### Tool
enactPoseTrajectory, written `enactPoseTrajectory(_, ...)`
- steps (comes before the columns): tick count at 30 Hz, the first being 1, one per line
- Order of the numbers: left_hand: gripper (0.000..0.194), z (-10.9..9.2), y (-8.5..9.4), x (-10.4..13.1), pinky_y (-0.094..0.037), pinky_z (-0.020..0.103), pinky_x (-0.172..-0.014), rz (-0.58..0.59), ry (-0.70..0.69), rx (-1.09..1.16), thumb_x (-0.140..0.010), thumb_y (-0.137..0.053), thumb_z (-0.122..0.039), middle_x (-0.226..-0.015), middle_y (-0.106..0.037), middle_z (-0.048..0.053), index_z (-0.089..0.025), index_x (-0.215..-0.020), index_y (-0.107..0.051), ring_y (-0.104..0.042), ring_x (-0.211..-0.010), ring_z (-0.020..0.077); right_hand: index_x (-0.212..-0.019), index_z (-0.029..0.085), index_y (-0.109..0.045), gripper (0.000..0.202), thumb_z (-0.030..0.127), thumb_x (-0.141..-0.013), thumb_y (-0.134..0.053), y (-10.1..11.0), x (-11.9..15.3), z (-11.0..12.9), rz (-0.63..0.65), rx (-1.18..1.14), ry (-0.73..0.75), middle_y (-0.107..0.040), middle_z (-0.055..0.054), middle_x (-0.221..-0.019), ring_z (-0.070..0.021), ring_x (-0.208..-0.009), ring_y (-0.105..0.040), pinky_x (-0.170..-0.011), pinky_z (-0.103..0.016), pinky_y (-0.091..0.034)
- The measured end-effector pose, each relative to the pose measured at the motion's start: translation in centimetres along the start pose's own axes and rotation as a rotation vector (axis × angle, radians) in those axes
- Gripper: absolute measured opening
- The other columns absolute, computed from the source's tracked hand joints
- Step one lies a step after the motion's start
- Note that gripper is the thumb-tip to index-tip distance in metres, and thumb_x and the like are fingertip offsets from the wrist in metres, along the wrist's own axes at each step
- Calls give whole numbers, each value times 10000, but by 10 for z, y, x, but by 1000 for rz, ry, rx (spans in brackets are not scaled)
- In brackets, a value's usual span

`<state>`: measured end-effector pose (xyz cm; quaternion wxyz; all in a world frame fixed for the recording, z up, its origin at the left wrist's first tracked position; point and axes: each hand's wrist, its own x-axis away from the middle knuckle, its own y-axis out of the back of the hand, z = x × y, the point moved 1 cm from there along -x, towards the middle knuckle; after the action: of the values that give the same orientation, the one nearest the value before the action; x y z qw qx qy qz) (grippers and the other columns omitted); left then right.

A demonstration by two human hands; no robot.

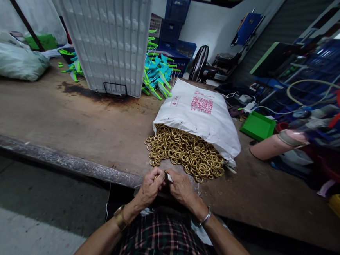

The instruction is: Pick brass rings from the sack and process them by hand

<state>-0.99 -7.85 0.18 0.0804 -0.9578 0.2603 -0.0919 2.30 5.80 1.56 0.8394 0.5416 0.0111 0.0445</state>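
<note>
Just over the table's front edge, my two hands meet. My left hand (150,185) is closed on a gold-coloured ring (155,178), mostly covered by the fingers. In my right hand (182,186) is a small tool with a pale, flat part (169,177); its dark tip points at the ring, and its exact kind cannot be made out. Beyond the hands, a heap of gold-coloured rings (186,150) spills from the mouth of a white plastic sack (186,105) with red print.
A tall stack of translucent trays (114,40) stands at the back left beside turquoise and green plastic pieces (161,73). To the right are a green tray (257,125) and a pink bottle (274,145). The wooden table (55,122) ends at a worn front edge.
</note>
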Motion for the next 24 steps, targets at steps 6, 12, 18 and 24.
enactPoseTrajectory(6,366,-12,-4,15,-233,172,-396,66,107,100,-766,-530,-537,-569,-468,-56,-181,-725,-453,-340,-417,38,-977,166,-567,305,86,-746,-384,-2,-12,-10,34,75,-92,-631,-51,-719,-141,-591,-510,-543,-256,-254)
enactPoseTrajectory(12,362,-21,-7,16,-243,155,-373,61,208,456,-723,-600,-505,-698,-526,-26,-169,-741,-463,-374,-444,29,-912,152,-540,196,136,-805,-377,-4,-37,-21,-167,54,-163,-595,-32,-683,-130,-580,-506,-564,-239,-290)
enactPoseTrajectory(18,340,-15,0,14,-282,169,-373,-44,282,509,-669,-658,-471,-701,-594,-9,-177,-741,-504,-447,-456,55,-971,170,-527,167,220,-848,-426,-1,-64,1,-162,76,-304,-650,-84,-812,-176,-716,-603,-624,-250,-360)
enactPoseTrajectory(24,498,0,22,5,-462,259,-492,-169,508,485,-403,-818,-446,-708,-666,25,-228,-818,-649,-614,-614,180,-974,170,-544,235,158,-753,-463,-10,-72,-1,-106,130,-351,-660,-109,-859,-234,-771,-609,-663,-314,-396)
